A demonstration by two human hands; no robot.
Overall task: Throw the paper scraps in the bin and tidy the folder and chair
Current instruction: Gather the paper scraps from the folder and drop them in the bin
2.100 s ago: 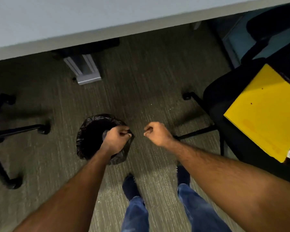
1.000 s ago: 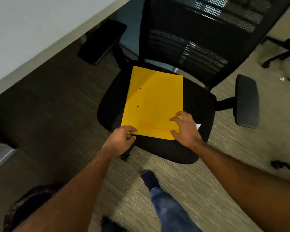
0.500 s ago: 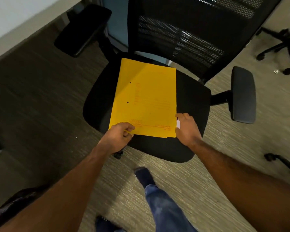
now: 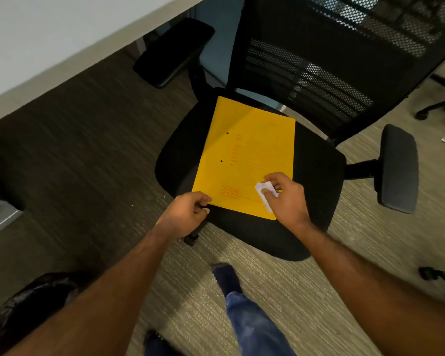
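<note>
A yellow folder (image 4: 247, 155) lies flat on the seat of a black office chair (image 4: 316, 176). My left hand (image 4: 185, 214) pinches the folder's near left corner. My right hand (image 4: 288, 199) hovers over the folder's near right corner and holds a white paper scrap (image 4: 263, 192) in its fingers. The bin (image 4: 28, 301), lined with a black bag, stands on the carpet at the bottom left, partly hidden by my left forearm.
A white desk edge (image 4: 62, 55) runs across the top left. The chair's mesh back (image 4: 332, 55) and right armrest (image 4: 398, 168) rise behind and beside the seat. Another chair's base (image 4: 437, 104) and a small white scrap (image 4: 444, 140) are on the floor at the right.
I turned from the bin to the chair. My left hand took the folder's corner; my right hand picked the white scrap from the seat beside the folder and lifted it over the folder.
</note>
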